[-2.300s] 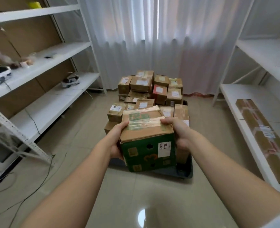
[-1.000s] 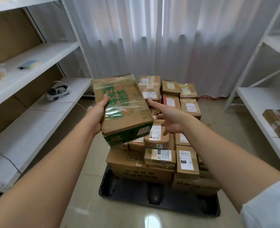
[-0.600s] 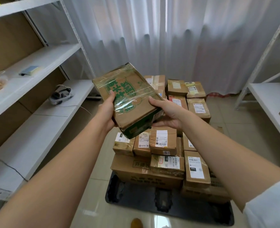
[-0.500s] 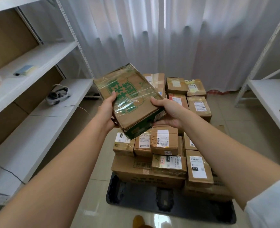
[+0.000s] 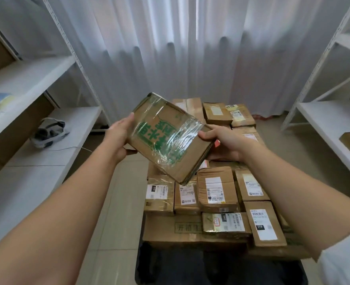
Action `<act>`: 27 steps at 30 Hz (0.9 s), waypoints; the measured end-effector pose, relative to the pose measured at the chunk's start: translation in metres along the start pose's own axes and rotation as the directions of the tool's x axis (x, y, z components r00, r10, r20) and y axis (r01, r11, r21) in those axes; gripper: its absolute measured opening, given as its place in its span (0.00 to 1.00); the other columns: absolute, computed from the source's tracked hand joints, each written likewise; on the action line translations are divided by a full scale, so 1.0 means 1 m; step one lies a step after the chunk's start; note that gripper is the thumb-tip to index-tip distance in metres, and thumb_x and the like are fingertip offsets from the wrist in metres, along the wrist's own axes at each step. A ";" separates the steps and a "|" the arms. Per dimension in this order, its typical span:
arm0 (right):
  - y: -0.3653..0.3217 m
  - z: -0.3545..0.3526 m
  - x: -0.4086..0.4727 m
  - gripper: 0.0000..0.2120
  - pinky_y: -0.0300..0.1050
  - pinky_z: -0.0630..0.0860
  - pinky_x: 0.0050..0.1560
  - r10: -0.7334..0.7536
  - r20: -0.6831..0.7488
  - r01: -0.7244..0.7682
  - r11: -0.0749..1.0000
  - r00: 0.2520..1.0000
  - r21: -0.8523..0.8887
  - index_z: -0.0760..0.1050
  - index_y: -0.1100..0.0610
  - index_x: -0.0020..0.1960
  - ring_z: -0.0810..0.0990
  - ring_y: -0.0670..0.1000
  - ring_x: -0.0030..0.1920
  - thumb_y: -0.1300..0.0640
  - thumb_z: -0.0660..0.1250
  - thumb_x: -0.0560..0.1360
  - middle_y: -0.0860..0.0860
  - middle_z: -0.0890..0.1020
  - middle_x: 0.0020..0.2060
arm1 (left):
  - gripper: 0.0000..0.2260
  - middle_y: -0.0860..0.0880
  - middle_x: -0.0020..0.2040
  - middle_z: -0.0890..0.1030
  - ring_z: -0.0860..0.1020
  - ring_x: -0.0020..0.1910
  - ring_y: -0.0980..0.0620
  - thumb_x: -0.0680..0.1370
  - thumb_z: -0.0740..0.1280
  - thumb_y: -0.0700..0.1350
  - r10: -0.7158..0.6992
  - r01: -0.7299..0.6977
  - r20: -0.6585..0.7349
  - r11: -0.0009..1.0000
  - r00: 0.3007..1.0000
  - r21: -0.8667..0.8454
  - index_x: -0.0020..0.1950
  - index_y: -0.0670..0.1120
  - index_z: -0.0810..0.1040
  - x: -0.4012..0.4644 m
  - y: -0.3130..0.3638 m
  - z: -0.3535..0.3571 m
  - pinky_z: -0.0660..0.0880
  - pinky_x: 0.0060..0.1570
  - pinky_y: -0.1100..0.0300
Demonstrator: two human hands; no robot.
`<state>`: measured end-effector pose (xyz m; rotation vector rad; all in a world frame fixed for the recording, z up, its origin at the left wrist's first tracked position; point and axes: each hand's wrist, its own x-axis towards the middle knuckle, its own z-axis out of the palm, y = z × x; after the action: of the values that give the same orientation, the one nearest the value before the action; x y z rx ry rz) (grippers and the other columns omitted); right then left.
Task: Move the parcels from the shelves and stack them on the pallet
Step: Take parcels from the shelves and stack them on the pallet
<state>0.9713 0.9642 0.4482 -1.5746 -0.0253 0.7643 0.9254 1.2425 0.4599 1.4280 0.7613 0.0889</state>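
1. Hands grip one green-printed cardboard parcel (image 5: 168, 138) at frame centre: left hand (image 5: 119, 138) clasps its left edge, right hand (image 5: 221, 144) its right edge.
2. Parcel is tilted, held above the stacked parcels (image 5: 213, 194).
3. Black pallet (image 5: 170, 268) lies beneath the stack, lower centre.

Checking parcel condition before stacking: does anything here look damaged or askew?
The green-printed box, held tilted between the left hand and right hand, is wrapped in wrinkled clear tape. On the pallet, the near parcels lie at mixed angles, not square.
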 end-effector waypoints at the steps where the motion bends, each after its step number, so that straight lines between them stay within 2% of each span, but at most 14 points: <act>1: 0.004 0.002 0.005 0.13 0.52 0.82 0.47 0.019 -0.040 -0.019 1.000 0.999 -0.001 0.76 0.51 0.61 0.82 0.56 0.52 0.54 0.68 0.77 0.55 0.82 0.51 | 0.23 0.44 0.57 0.82 0.81 0.54 0.41 0.75 0.70 0.60 -0.042 0.042 -0.011 0.998 0.999 0.046 0.64 0.48 0.77 0.009 -0.006 -0.004 0.81 0.44 0.40; 3: 0.016 0.006 0.020 0.16 0.47 0.81 0.39 0.059 -0.125 -0.057 0.998 0.990 0.024 0.74 0.54 0.62 0.82 0.55 0.49 0.53 0.70 0.76 0.55 0.82 0.51 | 0.14 0.42 0.51 0.81 0.80 0.48 0.39 0.80 0.66 0.54 -0.139 0.143 -0.057 0.988 0.989 0.060 0.56 0.44 0.77 0.016 -0.021 -0.007 0.80 0.39 0.39; 6: 0.038 0.019 0.042 0.20 0.50 0.80 0.41 0.136 -0.210 -0.116 0.988 0.968 0.102 0.71 0.55 0.65 0.82 0.55 0.49 0.53 0.71 0.76 0.55 0.82 0.53 | 0.11 0.41 0.44 0.78 0.78 0.40 0.41 0.84 0.61 0.50 -0.255 0.259 -0.084 0.965 0.963 0.050 0.47 0.43 0.72 0.018 -0.048 -0.005 0.77 0.38 0.37; 9: 0.066 0.037 0.061 0.27 0.47 0.78 0.38 0.214 -0.307 -0.175 0.973 0.927 0.152 0.64 0.56 0.69 0.80 0.53 0.49 0.52 0.72 0.75 0.55 0.79 0.56 | 0.12 0.40 0.44 0.77 0.77 0.39 0.41 0.85 0.56 0.48 -0.372 0.378 -0.073 0.921 0.925 0.095 0.46 0.43 0.71 0.022 -0.080 -0.009 0.76 0.43 0.36; 11: 0.089 0.045 0.074 0.36 0.50 0.80 0.45 0.308 -0.332 -0.255 0.947 0.892 0.196 0.61 0.58 0.72 0.81 0.55 0.51 0.48 0.74 0.72 0.56 0.78 0.59 | 0.13 0.39 0.49 0.80 0.79 0.44 0.39 0.84 0.57 0.51 -0.433 0.432 -0.033 0.886 0.901 0.172 0.49 0.44 0.74 0.028 -0.101 -0.017 0.78 0.44 0.38; 12: 0.099 0.048 0.079 0.35 0.49 0.80 0.45 0.349 -0.326 -0.296 0.934 0.879 0.200 0.63 0.60 0.72 0.81 0.55 0.51 0.47 0.73 0.73 0.56 0.79 0.57 | 0.14 0.39 0.51 0.81 0.80 0.47 0.38 0.83 0.60 0.55 -0.461 0.454 -0.016 0.865 0.887 0.213 0.52 0.45 0.76 0.031 -0.111 -0.022 0.78 0.45 0.39; 15: 0.126 0.060 0.088 0.26 0.45 0.76 0.37 0.428 -0.260 -0.385 0.900 0.866 0.203 0.69 0.59 0.69 0.81 0.53 0.48 0.47 0.69 0.76 0.55 0.81 0.54 | 0.22 0.40 0.52 0.83 0.81 0.51 0.38 0.76 0.67 0.63 -0.546 0.520 0.002 0.800 0.838 0.300 0.56 0.45 0.78 0.035 -0.144 -0.039 0.79 0.47 0.40; 17: 0.145 0.069 0.094 0.28 0.46 0.74 0.37 0.464 -0.219 -0.436 0.884 0.858 0.167 0.66 0.58 0.72 0.80 0.53 0.47 0.46 0.68 0.77 0.55 0.79 0.58 | 0.24 0.41 0.50 0.83 0.81 0.49 0.40 0.74 0.68 0.64 -0.600 0.564 0.002 0.754 0.800 0.337 0.56 0.44 0.78 0.032 -0.167 -0.048 0.79 0.44 0.43; 19: 0.166 0.076 0.097 0.29 0.45 0.70 0.35 0.496 -0.204 -0.481 0.869 0.844 0.120 0.62 0.58 0.74 0.75 0.50 0.42 0.46 0.66 0.79 0.55 0.76 0.63 | 0.24 0.42 0.47 0.83 0.80 0.46 0.42 0.74 0.68 0.63 -0.642 0.610 -0.029 0.713 0.766 0.345 0.54 0.44 0.78 0.029 -0.192 -0.054 0.77 0.48 0.45; 20: 0.176 0.080 0.097 0.29 0.45 0.68 0.34 0.522 -0.196 -0.511 0.853 0.830 0.109 0.61 0.58 0.74 0.74 0.49 0.41 0.47 0.65 0.80 0.55 0.76 0.62 | 0.23 0.43 0.46 0.83 0.80 0.45 0.43 0.74 0.68 0.63 -0.657 0.630 -0.050 0.696 0.753 0.343 0.54 0.44 0.78 0.028 -0.203 -0.056 0.77 0.48 0.46; 22: 0.196 0.083 0.098 0.25 0.45 0.69 0.38 0.588 -0.165 -0.582 0.808 0.792 0.088 0.65 0.59 0.72 0.74 0.49 0.41 0.47 0.63 0.81 0.52 0.78 0.51 | 0.23 0.43 0.46 0.83 0.80 0.44 0.44 0.74 0.69 0.63 -0.689 0.669 -0.079 0.661 0.721 0.340 0.55 0.44 0.78 0.028 -0.223 -0.060 0.76 0.42 0.48; 24: 0.213 0.086 0.101 0.24 0.48 0.70 0.47 0.635 -0.156 -0.630 0.772 0.757 0.081 0.66 0.59 0.71 0.75 0.51 0.46 0.47 0.63 0.80 0.52 0.77 0.48 | 0.23 0.43 0.46 0.83 0.80 0.45 0.43 0.74 0.69 0.62 -0.720 0.702 -0.095 0.626 0.688 0.339 0.56 0.44 0.78 0.026 -0.236 -0.060 0.76 0.41 0.47; 26: 0.232 0.087 0.107 0.34 0.51 0.71 0.52 0.669 -0.184 -0.668 0.740 0.720 0.077 0.57 0.58 0.76 0.75 0.56 0.58 0.46 0.66 0.77 0.55 0.75 0.60 | 0.23 0.43 0.47 0.81 0.79 0.47 0.42 0.75 0.68 0.61 -0.732 0.721 -0.122 0.604 0.670 0.340 0.57 0.43 0.77 0.025 -0.246 -0.059 0.75 0.50 0.43; 27: 0.240 0.088 0.109 0.39 0.52 0.72 0.55 0.682 -0.205 -0.684 0.726 0.702 0.071 0.50 0.58 0.78 0.73 0.58 0.63 0.45 0.67 0.77 0.56 0.72 0.66 | 0.25 0.42 0.52 0.81 0.78 0.54 0.40 0.76 0.68 0.61 -0.744 0.736 -0.137 0.585 0.654 0.340 0.61 0.42 0.75 0.026 -0.252 -0.059 0.73 0.58 0.40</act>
<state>0.9142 1.0473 0.1896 -1.6732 0.7702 1.1569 0.8189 1.2596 0.2234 1.3352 1.3666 -0.7711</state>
